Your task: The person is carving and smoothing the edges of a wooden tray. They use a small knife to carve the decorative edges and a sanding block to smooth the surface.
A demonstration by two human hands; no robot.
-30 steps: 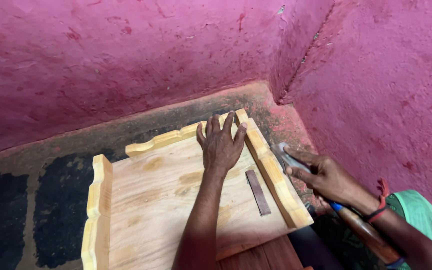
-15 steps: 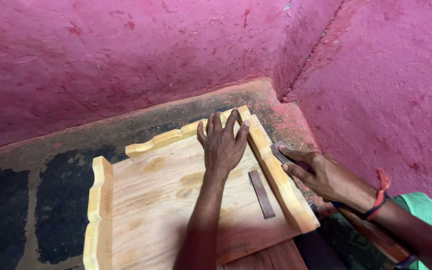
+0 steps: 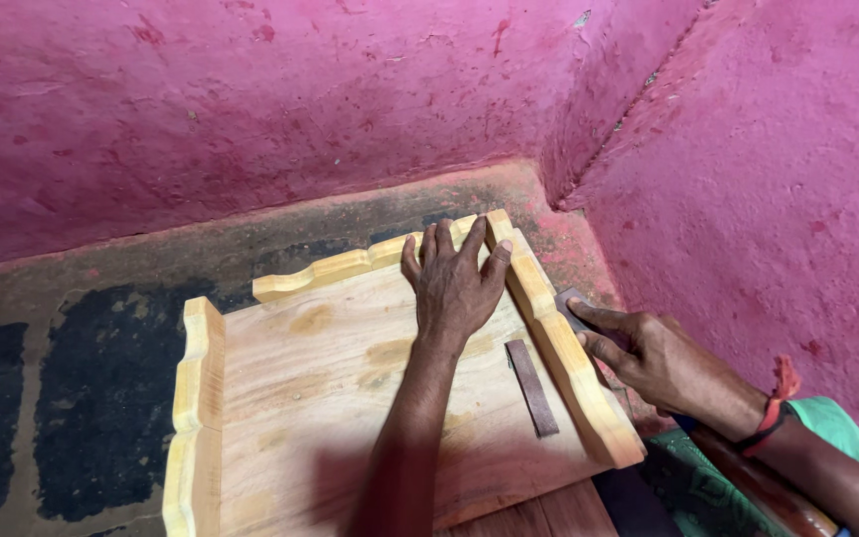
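Observation:
A light wooden tray [image 3: 310, 398] with raised scalloped rims lies on the floor in a corner. My left hand [image 3: 454, 283] presses flat on the tray's bottom near its far right corner, fingers spread. My right hand [image 3: 648, 358] is outside the right rim [image 3: 569, 358], closed around a tool with a dark metal head [image 3: 574, 308] that touches the rim; its wooden handle [image 3: 763, 487] runs back under my forearm. A thin dark strip [image 3: 532, 388] lies inside the tray beside the right rim.
Pink plastered walls [image 3: 300, 109] meet in a corner [image 3: 589, 159] just beyond the tray. The floor [image 3: 82, 398] is dark and worn, with a reddish patch near the corner. A green cloth [image 3: 832, 438] covers my right side.
My right hand has moved in against the tray's right rim with the tool. My left hand stays flat on the tray.

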